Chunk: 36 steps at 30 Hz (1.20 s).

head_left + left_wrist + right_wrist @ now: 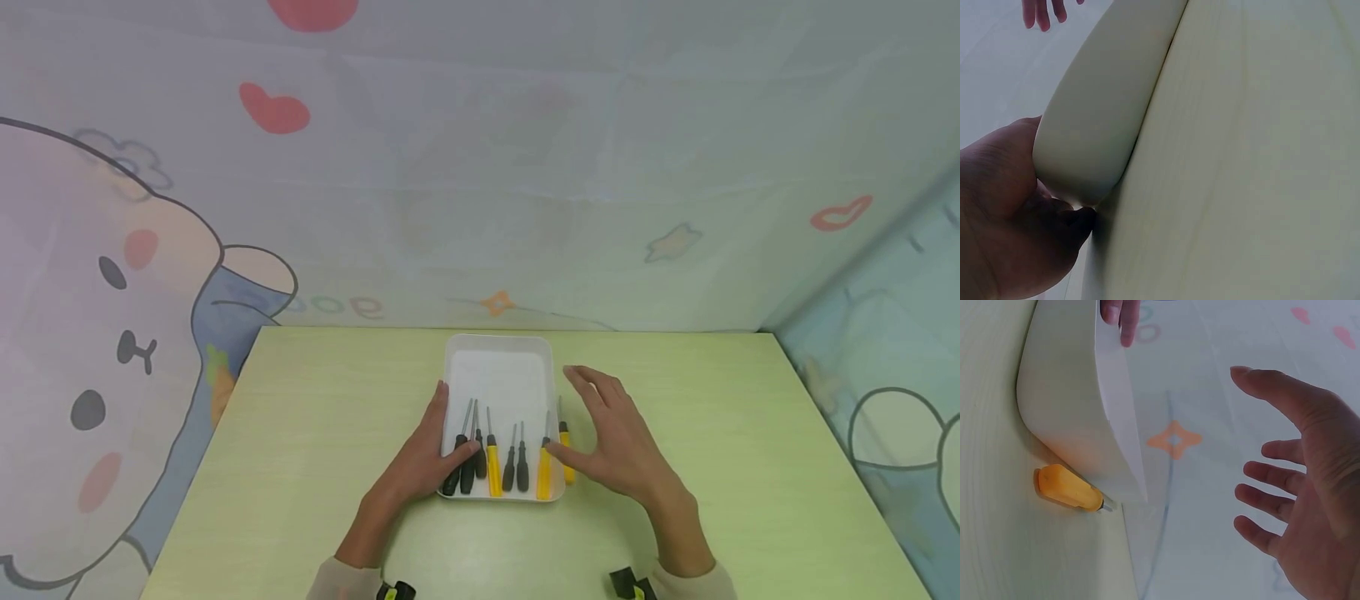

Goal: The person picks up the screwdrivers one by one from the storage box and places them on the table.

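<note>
Head view: a white tray (pixel 501 367) is seen resting on the pale yellow-green table (pixel 337 392), with its near half occupied by a row of screwdrivers laid side by side. From left to right, three black-handled screwdrivers (pixel 467 477), a yellow-handled screwdriver (pixel 494 475), two small dark screwdrivers (pixel 522 473) and a second yellow screwdriver (pixel 543 479) are held in it, their shafts pointed toward the far end. One more, the outer yellow screwdriver (pixel 567 462), is left outside on the table, just beside the tray's right wall. The tray's left side is grasped by the left hand (pixel 423 454), its thumb laid over the rim above the black handles; whether those handles are touched cannot be told. In the left wrist view, the outer wall is seen against that hand. Nothing is held by the right hand (pixel 622 442), which is poised at the tray's right side with fingers spread and relaxed; in the right wrist view it is shown apart from both tray and outer screwdriver. Beyond the table, a pale backdrop (pixel 525 167) printed with hearts and a cartoon figure is hung.
</note>
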{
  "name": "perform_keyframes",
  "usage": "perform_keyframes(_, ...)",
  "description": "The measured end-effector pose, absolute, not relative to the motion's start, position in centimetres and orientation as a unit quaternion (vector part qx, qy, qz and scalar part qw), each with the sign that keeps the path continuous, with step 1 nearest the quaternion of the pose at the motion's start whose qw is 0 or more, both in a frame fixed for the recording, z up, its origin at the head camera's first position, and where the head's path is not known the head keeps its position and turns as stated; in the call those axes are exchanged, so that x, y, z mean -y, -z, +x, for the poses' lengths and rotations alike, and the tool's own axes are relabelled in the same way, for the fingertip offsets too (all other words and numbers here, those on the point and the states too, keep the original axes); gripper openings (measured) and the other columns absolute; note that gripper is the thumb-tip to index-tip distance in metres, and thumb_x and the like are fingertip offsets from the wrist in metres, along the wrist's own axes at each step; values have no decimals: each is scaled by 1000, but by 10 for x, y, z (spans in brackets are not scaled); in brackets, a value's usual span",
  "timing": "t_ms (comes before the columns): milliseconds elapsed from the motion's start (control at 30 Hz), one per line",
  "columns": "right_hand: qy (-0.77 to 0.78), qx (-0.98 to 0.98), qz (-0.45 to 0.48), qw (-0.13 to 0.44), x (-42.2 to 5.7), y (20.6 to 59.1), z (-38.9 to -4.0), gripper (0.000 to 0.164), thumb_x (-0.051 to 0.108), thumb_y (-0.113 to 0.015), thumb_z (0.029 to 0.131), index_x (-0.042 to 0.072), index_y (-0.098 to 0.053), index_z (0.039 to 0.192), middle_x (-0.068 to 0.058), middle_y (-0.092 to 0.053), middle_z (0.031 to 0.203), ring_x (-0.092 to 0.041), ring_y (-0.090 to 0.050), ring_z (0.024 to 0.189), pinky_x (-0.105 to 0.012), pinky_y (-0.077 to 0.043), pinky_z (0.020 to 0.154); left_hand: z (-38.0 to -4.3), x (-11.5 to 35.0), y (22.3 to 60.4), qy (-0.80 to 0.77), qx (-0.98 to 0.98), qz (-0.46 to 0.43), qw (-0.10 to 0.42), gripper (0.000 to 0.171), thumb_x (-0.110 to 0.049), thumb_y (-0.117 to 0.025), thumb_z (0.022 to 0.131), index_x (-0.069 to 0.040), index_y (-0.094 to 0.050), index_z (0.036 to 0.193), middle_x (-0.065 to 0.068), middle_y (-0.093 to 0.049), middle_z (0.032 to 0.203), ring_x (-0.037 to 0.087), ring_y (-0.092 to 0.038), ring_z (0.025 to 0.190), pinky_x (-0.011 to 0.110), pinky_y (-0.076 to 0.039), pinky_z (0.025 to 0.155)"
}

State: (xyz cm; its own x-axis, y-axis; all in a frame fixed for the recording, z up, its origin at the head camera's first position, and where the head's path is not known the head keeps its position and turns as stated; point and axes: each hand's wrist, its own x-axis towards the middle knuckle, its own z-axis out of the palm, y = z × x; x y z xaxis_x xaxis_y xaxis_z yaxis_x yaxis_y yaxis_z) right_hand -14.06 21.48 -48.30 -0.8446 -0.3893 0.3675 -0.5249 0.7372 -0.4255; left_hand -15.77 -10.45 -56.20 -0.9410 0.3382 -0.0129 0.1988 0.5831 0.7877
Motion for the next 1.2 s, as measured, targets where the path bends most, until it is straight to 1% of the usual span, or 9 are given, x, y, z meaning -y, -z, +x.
perform_keyframes(133, -272, 924, 244, 110, -213, 482, -139, 104, 51, -88, 82, 13, -39, 164, -10, -41, 163, -33, -42, 144, -59, -43, 110, -157, 105, 561, -429, -887, 151, 82, 105, -45, -68, 103, -7, 4, 170, 10, 3, 178, 28, -7, 163, 50, -17, 129)
perform_keyframes(233, -269, 924, 248, 109, -211, 481, -139, 103, 51, -88, 81, 12, -39, 164, -10, -41, 163, -33, -42, 144, -59, -43, 110, -158, 104, 559, -427, -888, 148, 83, 104, -43, -68, 104, -8, 5, 170, 9, 3, 178, 26, -6, 163, 49, -17, 129)
perform_keyframes(367, -264, 925, 253, 107, -209, 478, -139, 97, 51, -87, 83, 11, -44, 161, -9, -44, 161, -32, -44, 142, -58, -43, 109, -160, 105, 560, -420, -892, 147, 81, 103, -42, -67, 104, -8, 5, 170, 9, 4, 178, 27, -7, 163, 49, -18, 129)
perform_keyframes(533, -252, 934, 242, 78, -204, 477, -137, 91, 53, -84, 84, 12, -49, 157, -5, -49, 156, -29, -48, 137, -56, -46, 106, -160, 105, 561, -419, -892, 148, 79, 103, -41, -67, 105, -7, 5, 170, 11, 4, 178, 28, -7, 163, 49, -18, 129)
perform_keyframes(767, -218, 944, 245, 44, -198, 483, -138, 90, 47, -89, 81, 7, -54, 153, -7, -55, 149, -30, -51, 132, -55, -49, 104, -160, 106, 561, -420, -892, 150, 78, 103, -40, -67, 105, -6, 4, 170, 12, 3, 178, 29, -8, 163, 50, -18, 129)
perform_keyframes(933, -201, 948, 246, 28, -196, 490, -141, 92, 49, -90, 79, 8, -55, 153, -7, -56, 147, -30, -53, 131, -54, -50, 104, -159, 105, 559, -428, -888, 147, 80, 102, -37, -68, 104, -6, 4, 170, 11, 3, 178, 28, -7, 163, 49, -18, 129)
perform_keyframes(1033, -198, 949, 246, 24, -196, 495, -142, 92, 50, -90, 79, 8, -55, 153, -8, -57, 147, -31, -53, 131, -55, -50, 104, -159, 105, 559, -430, -887, 147, 77, 101, -36, -68, 105, -4, 3, 170, 13, 2, 178, 30, -7, 163, 51, -18, 129)
perform_keyframes(1200, -196, 949, 247, 14, -197, 502, -142, 90, 50, -89, 79, 7, -56, 151, -9, -58, 147, -32, -53, 132, -55, -50, 103, -157, 104, 559, -429, -887, 150, 81, 101, -39, -67, 105, -5, 3, 170, 12, 3, 178, 30, -7, 163, 52, -17, 129)
